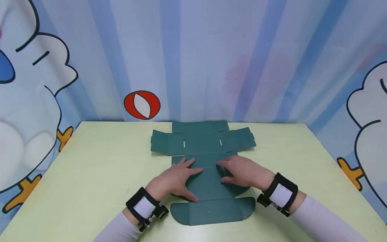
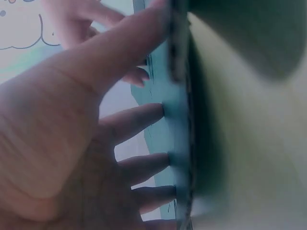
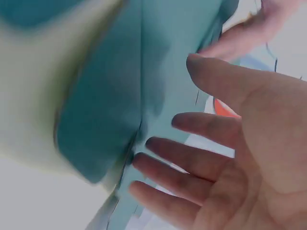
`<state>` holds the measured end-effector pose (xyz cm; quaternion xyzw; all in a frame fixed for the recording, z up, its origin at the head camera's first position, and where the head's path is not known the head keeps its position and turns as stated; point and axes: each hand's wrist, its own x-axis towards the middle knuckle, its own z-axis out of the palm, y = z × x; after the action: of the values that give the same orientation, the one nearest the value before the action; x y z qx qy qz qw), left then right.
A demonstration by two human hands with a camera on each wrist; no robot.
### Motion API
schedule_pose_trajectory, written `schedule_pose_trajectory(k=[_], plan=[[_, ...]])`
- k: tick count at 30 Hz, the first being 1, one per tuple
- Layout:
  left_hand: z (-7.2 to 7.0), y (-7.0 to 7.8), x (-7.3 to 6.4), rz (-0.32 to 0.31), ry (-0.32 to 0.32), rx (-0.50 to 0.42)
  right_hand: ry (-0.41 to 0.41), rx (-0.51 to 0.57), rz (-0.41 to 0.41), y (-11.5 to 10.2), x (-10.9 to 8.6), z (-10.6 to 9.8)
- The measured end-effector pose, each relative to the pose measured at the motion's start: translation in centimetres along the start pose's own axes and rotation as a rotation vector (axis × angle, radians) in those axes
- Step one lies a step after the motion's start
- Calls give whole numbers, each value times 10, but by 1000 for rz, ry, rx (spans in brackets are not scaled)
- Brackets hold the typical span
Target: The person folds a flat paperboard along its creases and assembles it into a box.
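Green cardboard: we counted one flat, creased sheet [image 1: 205, 191], lying on the middle of the table, its length running from 6 to 12 o'clock; we took its centre as our clock's.
Slots: we saw two, in the crosswise band [image 1: 202, 143], one between 10 and 11, one near 1.
Near end: at 6 we found one ribbed panel [image 1: 213, 215] with two rounded ends.
Left hand: we saw one, at 8 to 9 [image 1: 181, 179], fingers spread wide and straight, fingertips and thumb touching the cardboard; it gripped nothing.
Right hand: we saw one, at 3 [image 1: 243, 170], its five digits loosely extended and apart, gripping nothing; the index fingertip was at the sheet, though we could not tell whether the thumb touched.
Wristbands: we counted two, black with white patches, at 8 [image 1: 143, 205] and near 4 [image 1: 281, 194].
Sleeves: two, pale, at 8 [image 1: 119, 230] and near 4 [image 1: 325, 220].
Table: one, pale yellow [image 1: 115, 158], lay beneath everything.
Backdrop: behind it we saw one blue-striped cloth [image 1: 199, 60], bearing two white cartoon figures, near 10 [image 1: 27, 104] and 3 [image 1: 373, 144], and one red-and-white ball [image 1: 142, 105] between 10 and 11.
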<state>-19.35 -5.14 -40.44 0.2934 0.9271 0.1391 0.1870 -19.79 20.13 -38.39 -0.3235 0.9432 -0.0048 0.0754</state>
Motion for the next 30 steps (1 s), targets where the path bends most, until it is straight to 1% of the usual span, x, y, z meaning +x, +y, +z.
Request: schedule_pose_trajectory(k=[3, 6, 11, 15, 21, 25, 30], plan=[[1, -3, -2, -27, -5, -13, 37, 27, 27, 16, 12, -6], [1, -4, -2, -39, -8, -13, 81, 42, 91, 35, 25, -11], [-1, -3, 0, -32, -2, -4, 126, 87, 215, 66, 46, -13], [-1, -1, 3, -18, 1, -6, 121, 110, 295, 83, 58, -8], [1, -1, 4, -5, 1, -5, 83, 111, 397, 92, 69, 2], [0, -2, 4, -6, 0, -5, 76, 124, 416, 92, 72, 4], [-1, -3, 3, -13, 1, 0, 88, 62, 411, 90, 76, 6]])
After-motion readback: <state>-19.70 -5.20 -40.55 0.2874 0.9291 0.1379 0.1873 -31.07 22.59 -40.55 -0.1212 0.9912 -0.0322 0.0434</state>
